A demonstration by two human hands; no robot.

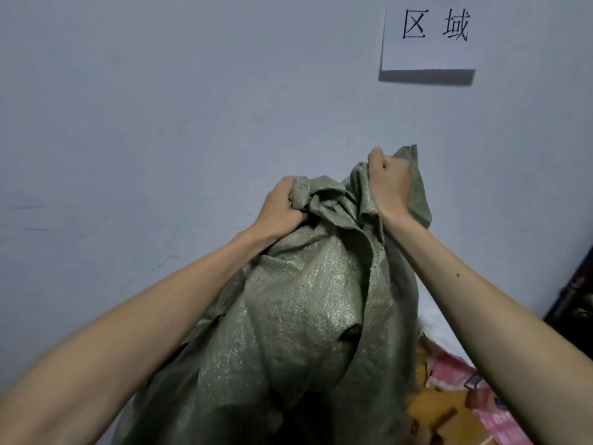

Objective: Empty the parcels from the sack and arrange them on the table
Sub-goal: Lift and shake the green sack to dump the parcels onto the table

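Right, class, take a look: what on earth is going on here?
A person grips a green sack with both hands: the left hand bunches one corner, the right hand another. The sack is held up and looks bulky. Pink and brown parcels lie beside it at lower right; a paper sign is beyond.

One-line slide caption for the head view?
Left hand and right hand grip a bunched green sack, parcels beside it.

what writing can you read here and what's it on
"区域": black characters on the white paper sheet, top right.
Pink plastic parcel, bottom right: dark print, too blurred to read.
Green woven sack: no writing shows.
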